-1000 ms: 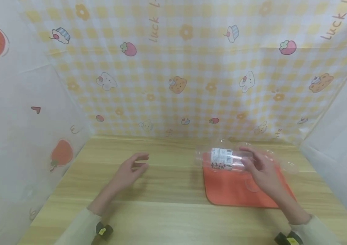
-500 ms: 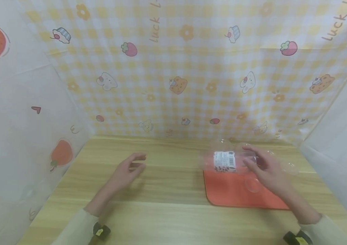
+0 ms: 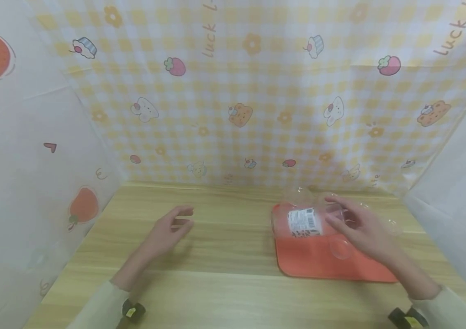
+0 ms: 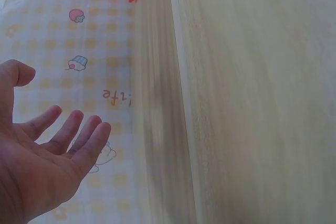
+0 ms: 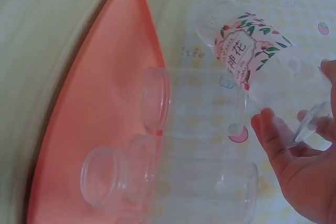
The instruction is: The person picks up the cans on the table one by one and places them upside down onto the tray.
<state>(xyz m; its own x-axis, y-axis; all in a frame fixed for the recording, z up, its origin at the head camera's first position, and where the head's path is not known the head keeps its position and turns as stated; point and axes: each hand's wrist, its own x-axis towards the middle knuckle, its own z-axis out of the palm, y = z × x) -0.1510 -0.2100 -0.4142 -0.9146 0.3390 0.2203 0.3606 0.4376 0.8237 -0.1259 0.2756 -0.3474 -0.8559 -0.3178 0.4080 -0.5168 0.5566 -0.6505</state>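
Note:
My right hand [image 3: 366, 235] grips one end of a clear plastic jar [image 3: 304, 222] over the orange tray [image 3: 319, 262]. In the right wrist view the labelled jar [image 5: 247, 51] is tilted, its pink floral paper label facing that camera, with fingers and thumb round the end nearest the palm. More clear jars stand on the tray, among them one jar [image 5: 205, 98] beside the held one and another jar [image 5: 210, 182] lower in that view. My left hand [image 3: 169, 235] hovers above the table on the left, fingers loosely bent, holding nothing.
The tray lies on the right side of a wood-grain table [image 3: 225, 246]. Behind it hangs a yellow checked cloth [image 3: 237, 91]. White cloth sides [image 3: 39, 183] close off the left and right.
The right hand and its jar have shifted slightly right and towards me, coming down closer to the tray, with the jar now more tilted. The left hand has drifted slightly left.

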